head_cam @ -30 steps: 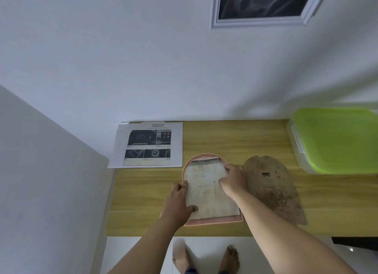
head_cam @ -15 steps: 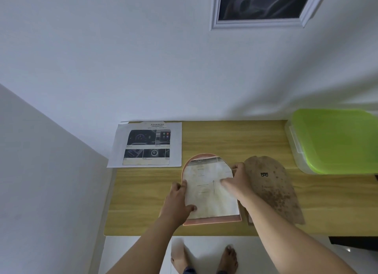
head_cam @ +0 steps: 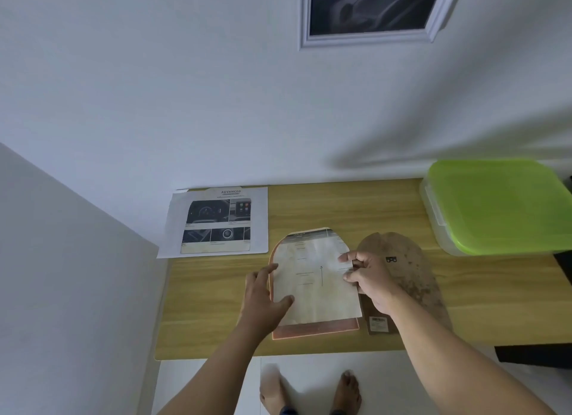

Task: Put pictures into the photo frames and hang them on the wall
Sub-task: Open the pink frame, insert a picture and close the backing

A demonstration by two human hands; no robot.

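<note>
Pale wood grain runs across the worktop (head_cam: 356, 207), which stands against a white wall. At its middle lies a pink arched photo frame (head_cam: 315, 330), flat, with a cut picture (head_cam: 312, 278) of the same arched shape laid over it — the frame's pink edge shows along the left side and the near end. The left hand (head_cam: 263, 300) rests spread at the picture's left edge, fingers apart, thumb pressing on the paper's lower left part. The right hand (head_cam: 371, 278) pinches the picture's right edge between thumb and fingertips, closed on the paper.

Just right of the frame lies a brown arched backing board (head_cam: 411, 275), partly under the right hand. A printed sheet (head_cam: 216, 222) with dark photos lies at the far left corner of the worktop, touching the wall. A clear box with a green lid (head_cam: 501, 204) sits at the far right. High on the wall hangs a white-framed picture (head_cam: 371, 9) — its image dark and unclear. Bare feet (head_cam: 309, 393) show on the floor below.
</note>
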